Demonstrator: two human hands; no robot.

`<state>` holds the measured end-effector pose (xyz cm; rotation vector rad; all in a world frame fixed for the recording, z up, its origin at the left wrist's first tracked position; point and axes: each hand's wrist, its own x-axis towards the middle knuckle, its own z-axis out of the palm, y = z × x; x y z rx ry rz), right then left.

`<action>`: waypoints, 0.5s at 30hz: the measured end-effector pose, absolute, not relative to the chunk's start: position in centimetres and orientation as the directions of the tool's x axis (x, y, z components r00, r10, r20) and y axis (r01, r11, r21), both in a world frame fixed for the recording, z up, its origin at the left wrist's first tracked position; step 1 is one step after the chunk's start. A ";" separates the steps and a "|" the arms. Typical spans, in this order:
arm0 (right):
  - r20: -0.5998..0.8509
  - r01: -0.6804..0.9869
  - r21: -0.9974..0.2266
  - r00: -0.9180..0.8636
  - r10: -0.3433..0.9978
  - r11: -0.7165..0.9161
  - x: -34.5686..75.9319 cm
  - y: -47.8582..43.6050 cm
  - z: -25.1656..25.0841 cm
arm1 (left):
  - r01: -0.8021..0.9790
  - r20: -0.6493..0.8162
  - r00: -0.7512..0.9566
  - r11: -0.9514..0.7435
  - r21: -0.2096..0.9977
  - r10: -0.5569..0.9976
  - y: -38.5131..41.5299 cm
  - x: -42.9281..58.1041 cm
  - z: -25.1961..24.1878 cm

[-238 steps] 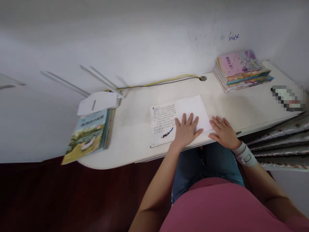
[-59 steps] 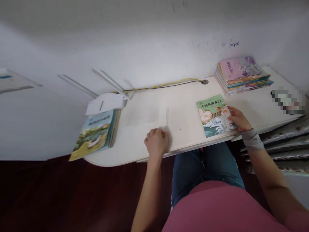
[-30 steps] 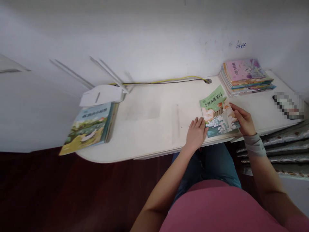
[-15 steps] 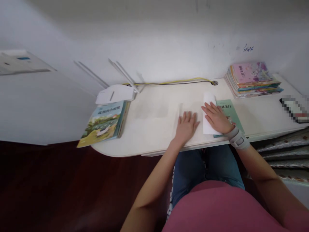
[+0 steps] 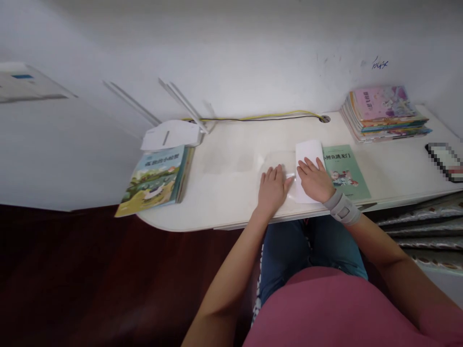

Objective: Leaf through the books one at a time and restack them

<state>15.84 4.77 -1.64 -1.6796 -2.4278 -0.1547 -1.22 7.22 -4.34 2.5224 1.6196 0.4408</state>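
Note:
A thin green picture book [image 5: 345, 169] lies open on the white desk [image 5: 235, 193], its cover folded back so a white inner page [image 5: 307, 152] faces up on the left. My right hand [image 5: 314, 178], with a grey wrist strap, rests flat on that white page, fingers spread. Beside it my left hand [image 5: 272, 187] lies flat on the desk or on the page's left edge, fingers stretched out. The two hands nearly touch. Neither hand grips anything.
A stack of colourful books [image 5: 383, 113] sits at the back right. Another book pile with a green landscape cover [image 5: 155, 178] hangs over the desk's left end, a white router [image 5: 170, 135] behind it. A yellow cable [image 5: 260, 116] runs along the wall. A pixelated phone [image 5: 446, 161] lies far right.
The green book was laid on the desk and its cover opened leftward. My right hand moved from the book's right edge onto the white page; my left hand settled flat beside it.

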 end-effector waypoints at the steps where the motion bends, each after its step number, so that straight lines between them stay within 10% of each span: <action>1: 0.208 0.933 -0.033 -0.344 0.916 0.358 15.7 4.7 -1.5 | 0.870 0.180 0.393 -0.428 0.245 0.902 7.2 -1.3 -4.3; 15: 0.183 0.961 -0.188 -0.169 0.968 0.203 19.4 11.9 0.2 | 0.885 0.124 0.400 -0.418 0.204 0.908 6.8 -1.1 -4.1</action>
